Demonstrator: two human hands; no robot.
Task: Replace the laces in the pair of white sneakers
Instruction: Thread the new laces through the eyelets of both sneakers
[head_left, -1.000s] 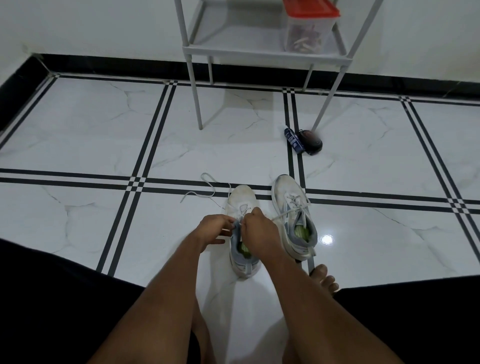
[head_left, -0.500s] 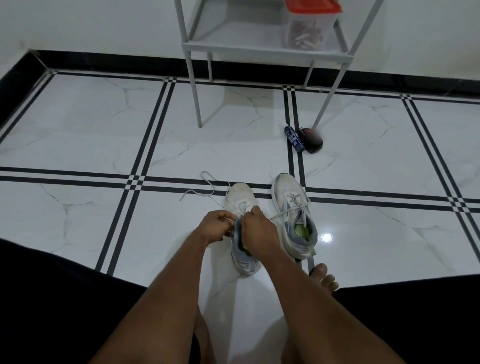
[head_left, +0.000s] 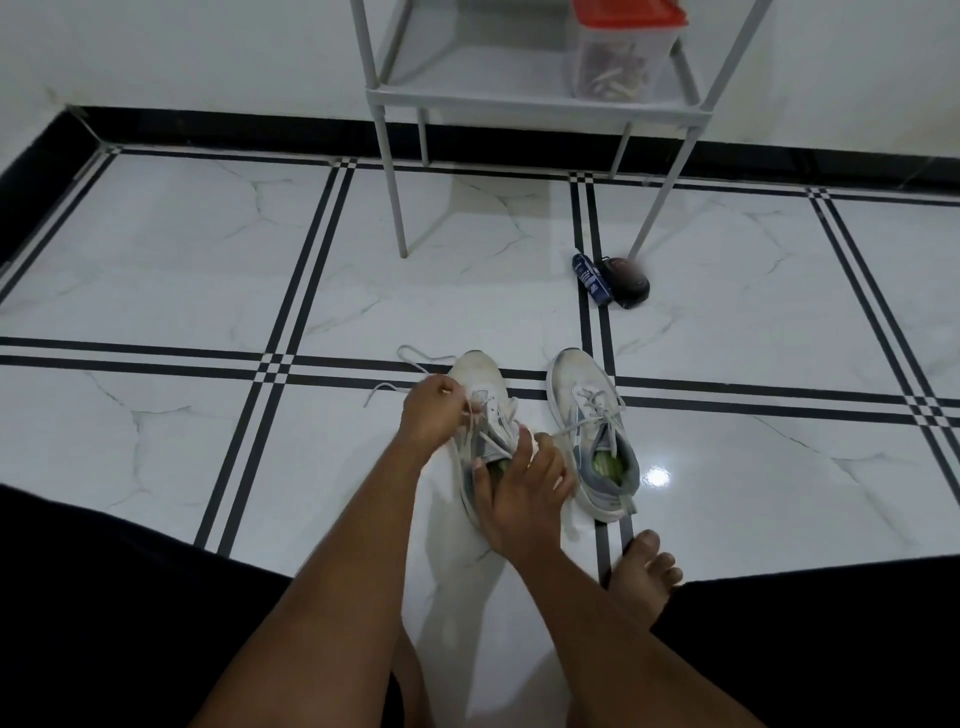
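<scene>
Sneakers sit side by side at the centre of the frame on the floor, both with toes toward the top of the frame and heels toward me, long axes running nearly up and down the picture. The left sneaker (head_left: 480, 395) is the one I have hands on; the right sneaker (head_left: 592, 431) stands just beside it, still laced, untouched.

My left hand (head_left: 431, 415) is pinched shut on the lace (head_left: 415, 364) beside the left sneaker's eyelets, pulling it up and to the left; the loose end trails in loops onto the floor toward the left. My right hand (head_left: 524, 488) lies over the left sneaker's collar with fingers spread apart, pressing down on the heel opening to steady it rather than closing around anything.

The floor (head_left: 156, 260) is glossy white marble tile crossed by paired black lines, with a black skirting along the white wall at the top. A white metal shelf stand (head_left: 384, 93) stands at the upper centre, a clear tub with a red lid (head_left: 623, 47) on its lower shelf. By its right front leg lie a small blue packet (head_left: 589, 278) and a dark round object (head_left: 626, 283), touching each other. My bare foot (head_left: 644, 577) rests at the lower right, near the right sneaker's heel.
</scene>
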